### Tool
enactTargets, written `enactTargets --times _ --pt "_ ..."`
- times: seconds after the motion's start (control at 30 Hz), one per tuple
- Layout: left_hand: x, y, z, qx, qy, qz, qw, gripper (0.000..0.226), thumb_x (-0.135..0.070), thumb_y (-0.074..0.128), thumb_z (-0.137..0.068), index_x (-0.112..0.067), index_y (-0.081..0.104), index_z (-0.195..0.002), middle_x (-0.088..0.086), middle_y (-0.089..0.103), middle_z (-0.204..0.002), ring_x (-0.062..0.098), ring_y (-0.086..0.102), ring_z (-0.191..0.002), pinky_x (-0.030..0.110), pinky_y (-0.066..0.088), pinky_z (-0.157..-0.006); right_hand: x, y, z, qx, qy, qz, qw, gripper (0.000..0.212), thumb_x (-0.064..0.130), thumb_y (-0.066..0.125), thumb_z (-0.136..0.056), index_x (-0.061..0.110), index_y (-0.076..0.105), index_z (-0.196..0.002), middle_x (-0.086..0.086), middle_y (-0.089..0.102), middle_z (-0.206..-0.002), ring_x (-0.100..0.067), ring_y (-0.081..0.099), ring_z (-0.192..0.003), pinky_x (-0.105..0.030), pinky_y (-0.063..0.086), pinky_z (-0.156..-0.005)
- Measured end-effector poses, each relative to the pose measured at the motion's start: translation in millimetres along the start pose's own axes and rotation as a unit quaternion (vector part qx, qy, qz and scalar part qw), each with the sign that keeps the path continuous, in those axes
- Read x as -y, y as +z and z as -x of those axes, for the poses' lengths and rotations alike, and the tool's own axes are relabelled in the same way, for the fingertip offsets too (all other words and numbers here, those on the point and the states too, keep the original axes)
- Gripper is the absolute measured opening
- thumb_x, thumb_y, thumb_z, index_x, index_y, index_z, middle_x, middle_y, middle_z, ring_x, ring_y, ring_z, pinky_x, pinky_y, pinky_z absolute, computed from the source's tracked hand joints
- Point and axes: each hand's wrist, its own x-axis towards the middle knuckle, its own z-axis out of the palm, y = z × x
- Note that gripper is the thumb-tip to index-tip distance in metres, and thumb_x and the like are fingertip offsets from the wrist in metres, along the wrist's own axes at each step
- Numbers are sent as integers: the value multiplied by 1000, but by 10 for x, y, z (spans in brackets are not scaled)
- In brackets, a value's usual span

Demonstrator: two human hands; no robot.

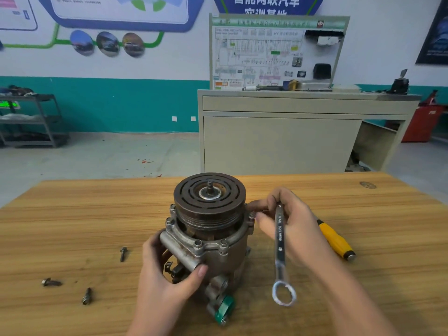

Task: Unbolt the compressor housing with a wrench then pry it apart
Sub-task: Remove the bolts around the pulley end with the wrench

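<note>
Both my hands on the compressor.
Left hand curls round its housing; right hand holds the wrench, fingertips pinching a bolt.

The wood-grain counter runs in streaks of honey and tan. On it the dull grey cast-metal compressor housing carries a dark brown slotted pulley disc, rust-flecked, and a green cap low down. The flat wrench is bright silver. A yellow-handled tool, perhaps a screwdriver, ends in black. The wall behind is white over teal.
</note>
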Motion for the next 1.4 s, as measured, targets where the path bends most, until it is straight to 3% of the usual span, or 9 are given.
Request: enactTargets --times 0.2,0.33,0.47,0.6,0.83,0.97,1.07,1.2,1.4 --pt "-4 -7 2 8 -3 -3 1000 83 -56 76 -39 -49 36 -112 -20 52 -118 -14 50 -107 16 44 -85 -17 14 12 -10 8 -16 1000 44 9 73 -77 38 43 -63 7 72 -86 -5 69 -80 -23 53 -70" --pt "-11 -10 -1 8 -4 3 1000 84 -54 77 -39 -46 38 -113 -17 54 -117 -10 53 -107 20 43 -87 39 31 22 -10 14 23 1000 35 39 78 -65 41 43 -65 14 70 -91 -6 66 -80 -30 53 -74" --pt "7 -24 -11 11 -7 -5 1000 85 -57 78 -39 -46 38 -113 -18 53 -120 -8 52 -110 26 43 -92 -1 30 17 -1 7 -11 1000 48 5 69 -80 40 42 -63 8 71 -93 -4 68 -84 -22 53 -71" --pt "29 -42 -12 20 -11 -16 1000 86 -60 79 -40 -49 37 -114 -20 52 -122 -8 51 -111 28 43 -94 27 22 -4 -11 4 -1 1000 41 34 84 -64 42 44 -64 6 70 -87 -19 68 -77 -28 54 -68" --pt "8 -34 -4 15 -10 -20 1000 84 -58 78 -40 -46 38 -114 -17 55 -119 -6 53 -110 26 43 -94 -7 4 -40 2 3 -25 1000 40 27 81 -66 42 45 -65 2 72 -92 -15 69 -84 -32 55 -74" --pt "10 -29 -3 17 -12 -20 1000 85 -60 78 -40 -46 39 -114 -17 55 -119 -3 53 -112 29 43 -96 -15 -21 -51 0 -5 -45 999 50 -1 70 -79 40 45 -64 2 74 -85 -7 70 -82 -13 52 -69" --pt "15 -29 -8 15 -11 -21 1000 84 -62 78 -39 -49 39 -113 -23 55 -117 -6 52 -111 26 43 -94 9 -15 -48 3 4 -19 1000 37 26 78 -68 43 45 -66 7 72 -90 -7 67 -76 -19 52 -65" --pt "13 -32 -2 13 -12 -25 1000 84 -60 77 -41 -48 38 -113 -21 54 -118 -8 51 -111 24 42 -93 -4 -32 -33 16 11 -43 999 48 1 70 -78 40 45 -64 8 73 -87 -5 69 -80 -16 51 -67" --pt "-4 -26 -4 17 -13 -30 999 89 -59 77 -41 -41 36 -118 -16 53 -121 -3 52 -113 29 43 -97 20 -24 -21 -3 12 -39 999 43 11 80 -73 38 47 -65 10 71 -84 -4 68 -77 -14 52 -68"
